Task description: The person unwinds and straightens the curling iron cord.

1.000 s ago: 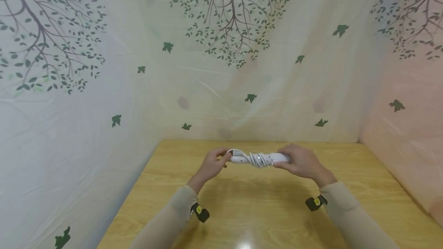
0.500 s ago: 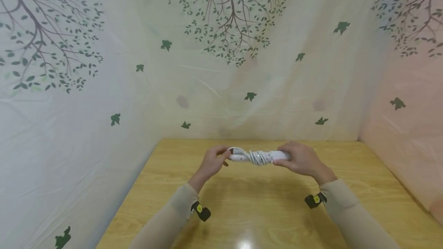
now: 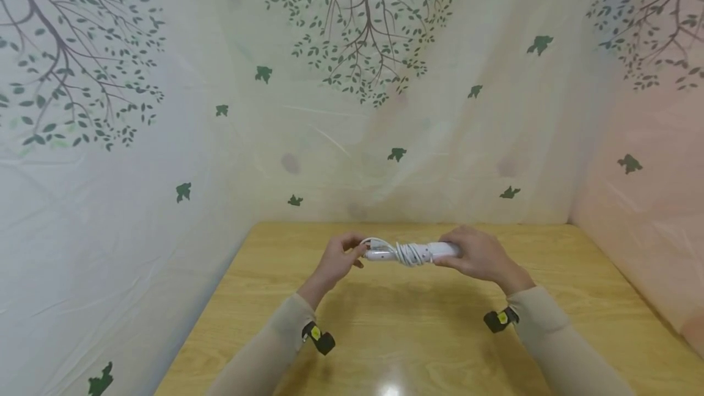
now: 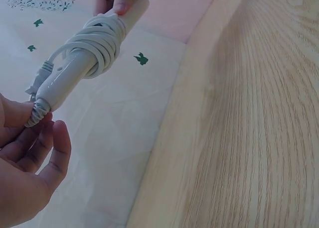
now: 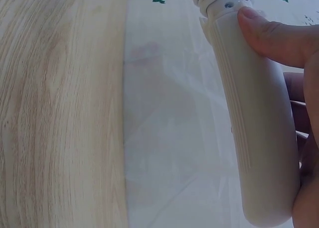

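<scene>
A white hair iron [image 3: 383, 255] is held level above the table, its white cord [image 3: 409, 255] wound several times round the middle. My left hand [image 3: 334, 260] pinches the ribbed cord sleeve [image 4: 38, 112] at the iron's left end, between thumb and fingers. Close by that end, the plug [image 4: 41, 78] lies along the body in the left wrist view. My right hand [image 3: 480, 255] grips the thick right part, thumb on top near the coils and fingers round the back. The right wrist view shows fine ridges along this thick part [image 5: 259, 118].
Beneath both hands lies a wood-grain table [image 3: 396, 322]. Pale sheeting [image 3: 341, 157] printed with trees and green leaves hangs behind it and at both sides. A small black camera [image 3: 319, 338] is strapped at the left wrist, another black camera [image 3: 497, 321] at the right.
Both hands keep the same hold on the hair iron. It rises and dips only slightly, along with a small shift of the whole head view.
</scene>
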A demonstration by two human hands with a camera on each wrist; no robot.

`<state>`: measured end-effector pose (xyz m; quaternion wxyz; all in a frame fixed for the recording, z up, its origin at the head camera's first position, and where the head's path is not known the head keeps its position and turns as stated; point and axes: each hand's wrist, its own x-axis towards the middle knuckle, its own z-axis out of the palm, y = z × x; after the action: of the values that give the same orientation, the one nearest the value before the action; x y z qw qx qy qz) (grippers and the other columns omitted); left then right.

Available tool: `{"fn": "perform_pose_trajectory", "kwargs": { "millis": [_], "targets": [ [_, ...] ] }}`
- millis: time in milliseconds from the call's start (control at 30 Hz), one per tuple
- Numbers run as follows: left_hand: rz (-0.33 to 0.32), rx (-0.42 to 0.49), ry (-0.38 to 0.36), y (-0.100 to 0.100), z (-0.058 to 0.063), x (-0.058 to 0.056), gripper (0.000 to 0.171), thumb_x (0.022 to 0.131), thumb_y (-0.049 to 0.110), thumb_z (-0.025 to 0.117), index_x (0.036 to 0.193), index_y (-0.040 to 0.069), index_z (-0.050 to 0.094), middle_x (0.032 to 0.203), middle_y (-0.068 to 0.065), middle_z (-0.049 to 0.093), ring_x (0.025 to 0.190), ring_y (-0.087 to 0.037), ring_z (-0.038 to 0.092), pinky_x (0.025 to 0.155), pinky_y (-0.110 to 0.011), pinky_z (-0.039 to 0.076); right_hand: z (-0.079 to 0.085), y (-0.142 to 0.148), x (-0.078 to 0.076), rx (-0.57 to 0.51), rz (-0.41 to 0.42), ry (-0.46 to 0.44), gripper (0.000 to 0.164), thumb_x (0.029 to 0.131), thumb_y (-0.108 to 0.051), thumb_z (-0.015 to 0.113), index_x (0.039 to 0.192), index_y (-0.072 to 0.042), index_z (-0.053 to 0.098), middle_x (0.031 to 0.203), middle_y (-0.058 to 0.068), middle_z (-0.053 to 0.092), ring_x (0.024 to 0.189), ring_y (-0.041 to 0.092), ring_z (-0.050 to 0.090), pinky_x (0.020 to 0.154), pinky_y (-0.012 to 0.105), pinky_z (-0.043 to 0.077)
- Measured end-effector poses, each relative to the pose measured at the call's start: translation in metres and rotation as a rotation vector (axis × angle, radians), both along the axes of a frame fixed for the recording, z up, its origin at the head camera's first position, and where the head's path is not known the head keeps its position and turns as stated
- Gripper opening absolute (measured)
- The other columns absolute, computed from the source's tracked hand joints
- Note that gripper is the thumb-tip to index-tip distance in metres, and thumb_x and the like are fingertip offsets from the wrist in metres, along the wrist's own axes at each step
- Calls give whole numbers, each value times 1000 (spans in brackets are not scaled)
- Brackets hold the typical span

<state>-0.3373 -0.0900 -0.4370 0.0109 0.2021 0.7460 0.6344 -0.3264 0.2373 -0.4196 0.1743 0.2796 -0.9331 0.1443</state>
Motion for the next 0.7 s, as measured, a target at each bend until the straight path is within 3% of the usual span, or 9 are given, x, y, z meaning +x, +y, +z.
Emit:
{"fn": "perform_pose_trajectory", "kwargs": {
  "millis": [233,533,700],
  "targets": [
    [-9,83,-127,0,-2,-1,22,94,3,61,114,-6,64,103,-13,69,82,-14,64,69,-30,56,1,1,1,11,-5,3,47,81,-63,67,102,-20,71,95,-5,67,78,9,55,62,32,46],
    [0,155,-215,1,-5,-4,30,93,7,64,119,-7,61,99,-6,69,85,-14,64,72,-31,55,1,1,3,6,-15,7,47,80,-58,71,104,-18,72,95,-3,68,77,9,56,62,31,46],
    [-2,125,-219,0,-9,-5,29,92,8,64,119,-5,62,101,-5,68,87,-15,64,74,-33,56,-2,3,3,15,-17,16,47,80,-58,72,103,-17,72,95,-3,68,76,8,55,60,30,45]
  ]
}}
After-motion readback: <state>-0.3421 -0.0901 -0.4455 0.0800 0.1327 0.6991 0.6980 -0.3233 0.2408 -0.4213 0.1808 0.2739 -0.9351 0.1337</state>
